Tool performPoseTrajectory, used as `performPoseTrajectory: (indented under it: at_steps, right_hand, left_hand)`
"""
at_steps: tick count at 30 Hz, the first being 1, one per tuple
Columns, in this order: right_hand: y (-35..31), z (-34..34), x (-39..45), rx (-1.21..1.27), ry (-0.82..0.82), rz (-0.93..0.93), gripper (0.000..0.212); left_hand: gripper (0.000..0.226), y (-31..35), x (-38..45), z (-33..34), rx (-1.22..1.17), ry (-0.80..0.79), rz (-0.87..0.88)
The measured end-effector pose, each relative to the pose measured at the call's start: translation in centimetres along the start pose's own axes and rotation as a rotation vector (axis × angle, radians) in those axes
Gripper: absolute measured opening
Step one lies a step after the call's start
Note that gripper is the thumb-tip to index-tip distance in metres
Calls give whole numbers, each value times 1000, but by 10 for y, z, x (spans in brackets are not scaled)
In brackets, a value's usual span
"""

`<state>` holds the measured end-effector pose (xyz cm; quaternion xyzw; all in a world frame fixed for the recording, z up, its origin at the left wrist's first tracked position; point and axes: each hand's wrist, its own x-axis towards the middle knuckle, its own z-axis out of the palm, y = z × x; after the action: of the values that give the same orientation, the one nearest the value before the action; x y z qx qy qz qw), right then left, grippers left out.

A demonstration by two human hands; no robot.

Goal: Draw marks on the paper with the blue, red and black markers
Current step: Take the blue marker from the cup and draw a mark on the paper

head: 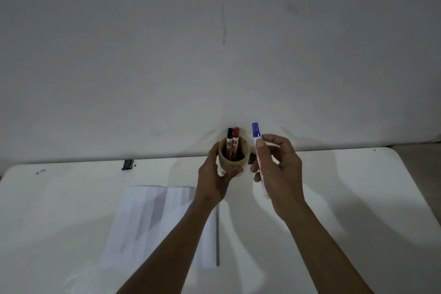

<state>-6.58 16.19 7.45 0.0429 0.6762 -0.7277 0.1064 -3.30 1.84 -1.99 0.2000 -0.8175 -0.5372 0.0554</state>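
Note:
My right hand (281,169) grips a white marker with a blue cap (257,141), held upright with the cap on top, just right of the cup. My left hand (214,179) wraps around a tan round cup (235,162) at the table's far edge. Inside the cup stand a black-capped marker (229,136) and a red-capped marker (236,136), caps up. A white sheet of paper (148,222) lies flat on the table in front of me, left of centre, partly covered by my left forearm. No marks show on it.
The white table (346,186) ends against a plain grey wall (214,43). A small dark clip-like object (128,164) sits at the table's far edge, left of the cup. The table's right corner is rounded.

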Motion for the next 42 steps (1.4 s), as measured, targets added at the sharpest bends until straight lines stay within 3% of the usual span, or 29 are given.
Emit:
performPoseTrajectory:
  at_steps: [4, 8, 12, 16, 23, 31, 36, 42]
  right_hand:
    - [22, -2, -20, -73, -99, 108, 22]
    - [29, 4, -45, -181, -182, 137, 20]
    - [29, 24, -67, -341, -228, 122, 8]
    - [21, 53, -90, -355, -282, 95, 6]
    - [19, 111, -129, -60, -266, 154, 13]
    - [40, 182, -173, 414, -185, 369, 36]
    - [55, 212, -184, 625, -153, 430, 18]
    - [62, 229, -182, 153, -248, 267, 10]
  left_hand:
    - [88, 0, -9, -18, 123, 57, -57]
    - [54, 7, -35, -60, 115, 168, 36]
    - [42, 18, -63, -112, 85, 7, 180]
    - [30, 12, -86, -157, 239, -117, 310]
    - [20, -26, -115, -219, 207, 10, 345]
    - [18, -50, -136, -276, 107, 114, 323]
    - [12, -58, -141, -297, 110, 101, 297]
    - [11, -74, -148, -298, 174, 43, 290]
